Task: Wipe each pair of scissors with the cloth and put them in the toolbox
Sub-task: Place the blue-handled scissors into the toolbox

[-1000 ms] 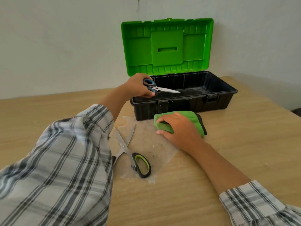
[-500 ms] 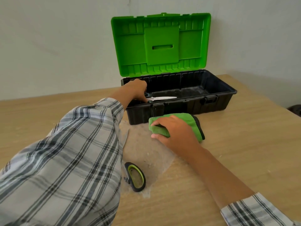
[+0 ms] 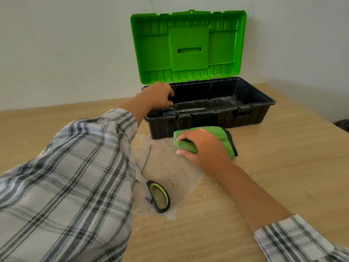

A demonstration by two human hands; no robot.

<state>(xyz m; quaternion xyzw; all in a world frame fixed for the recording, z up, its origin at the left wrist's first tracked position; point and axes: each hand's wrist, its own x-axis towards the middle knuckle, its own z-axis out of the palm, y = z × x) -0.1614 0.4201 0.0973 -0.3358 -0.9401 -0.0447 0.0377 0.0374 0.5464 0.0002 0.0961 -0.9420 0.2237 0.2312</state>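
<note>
A black toolbox [image 3: 211, 120] with its green lid [image 3: 188, 46] raised stands at the back of the wooden table. One pair of scissors with blue handles [image 3: 181, 110] lies on the box floor near the left end. My left hand [image 3: 157, 95] hangs just above those handles with loosely curled fingers, holding nothing. My right hand [image 3: 204, 148] grips the folded green cloth [image 3: 219, 134] on the table in front of the box. A second pair of scissors with black and green handles [image 3: 159, 197] lies open on the table; my left sleeve hides part of it.
A dusty, crumb-strewn patch [image 3: 177, 173] covers the table between the cloth and the loose scissors. A pale wall stands right behind the toolbox. The table's right edge runs past the box, with a dark object [image 3: 343, 125] beyond it.
My left hand carried the blue-handled scissors over the box rim, lowered them onto the floor and let go. My right hand stayed on the cloth.
</note>
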